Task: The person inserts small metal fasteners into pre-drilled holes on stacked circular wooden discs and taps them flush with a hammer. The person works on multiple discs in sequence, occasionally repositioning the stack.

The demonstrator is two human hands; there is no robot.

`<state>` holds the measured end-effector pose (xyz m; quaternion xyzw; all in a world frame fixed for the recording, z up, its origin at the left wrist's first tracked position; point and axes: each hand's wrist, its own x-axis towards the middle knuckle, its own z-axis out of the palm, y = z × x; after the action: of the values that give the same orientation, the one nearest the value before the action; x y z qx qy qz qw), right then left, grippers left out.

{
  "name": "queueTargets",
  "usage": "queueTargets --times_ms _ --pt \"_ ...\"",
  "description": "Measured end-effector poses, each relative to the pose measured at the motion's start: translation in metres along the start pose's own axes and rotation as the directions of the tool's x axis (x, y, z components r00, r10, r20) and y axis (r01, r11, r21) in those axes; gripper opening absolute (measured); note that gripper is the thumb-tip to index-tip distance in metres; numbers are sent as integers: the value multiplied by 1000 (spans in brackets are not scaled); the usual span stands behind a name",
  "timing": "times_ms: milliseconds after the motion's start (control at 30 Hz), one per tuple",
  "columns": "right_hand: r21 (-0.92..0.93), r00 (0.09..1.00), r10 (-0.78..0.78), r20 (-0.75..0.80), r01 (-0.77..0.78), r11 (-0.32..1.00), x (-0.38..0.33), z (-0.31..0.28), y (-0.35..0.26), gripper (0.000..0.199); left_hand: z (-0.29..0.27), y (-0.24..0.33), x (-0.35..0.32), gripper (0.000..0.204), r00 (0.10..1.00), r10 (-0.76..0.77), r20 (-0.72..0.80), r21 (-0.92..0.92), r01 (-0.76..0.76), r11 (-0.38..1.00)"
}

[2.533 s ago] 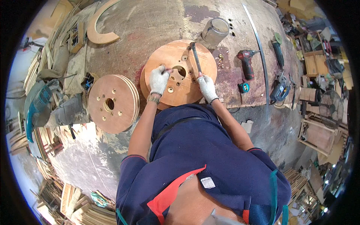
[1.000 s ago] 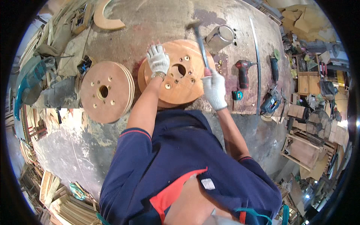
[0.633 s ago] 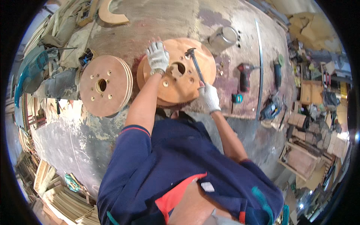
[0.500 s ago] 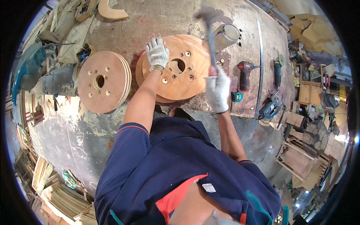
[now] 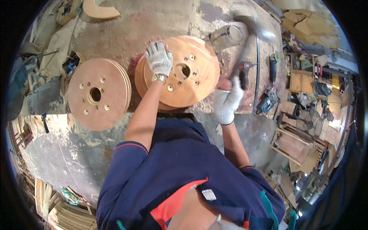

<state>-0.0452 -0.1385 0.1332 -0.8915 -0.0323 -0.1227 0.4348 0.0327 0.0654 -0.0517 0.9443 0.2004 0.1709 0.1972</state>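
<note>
The gloved left hand (image 5: 159, 61) lies palm down, fingers slightly spread, on the upper left rim of the round wooden disc (image 5: 203, 82), resting there rather than gripping. The gloved right hand (image 5: 229, 100) is clenched round the handle of a hammer (image 5: 248, 41), held off to the right of the disc, its head blurred. The hammer looks rigid and head-heavy, so the far end of the handle seems the best hold. The disc sits on the bench (image 5: 153, 23) before the person, under the left hand and left of the right hand, small holes ringing its central one. It looks stiff, fairly heavy and smooth-faced, probably best lifted by opposite edges, since knit gloves may slide on its face. Just left, a second disc (image 5: 88, 111) seems to overhang the bench edge; to the right lie a jar (image 5: 230, 36), a drill (image 5: 244, 76) and a long metal strip (image 5: 257, 82)
</note>
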Motion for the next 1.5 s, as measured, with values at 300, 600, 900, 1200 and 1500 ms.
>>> queueTargets --times_ms 300,600,900,1200,1500 --pt "-427 890 398 222 -279 860 -42 19 113 36 -1 -1 10 52 998 31 -61 -54 -35 998" --pt "-377 913 323 -250 -399 836 -71 -31 198 33 -35 -29 -23 47 983 -115 -143 -329 63 942" --pt "-196 956 154 251 -106 975 -27 -27 196 37 -58 -45 -127 47 967 -236 -96 -124 223 967" --pt "-221 919 41 392 51 974 2 8 183 31 -66 -11 -123 49 849 -527 -45 -666 368 649" --pt "141 925 229 304 -281 949 2 3 183 32 -96 6 -119 21 672 -582 458 -827 562 -2"
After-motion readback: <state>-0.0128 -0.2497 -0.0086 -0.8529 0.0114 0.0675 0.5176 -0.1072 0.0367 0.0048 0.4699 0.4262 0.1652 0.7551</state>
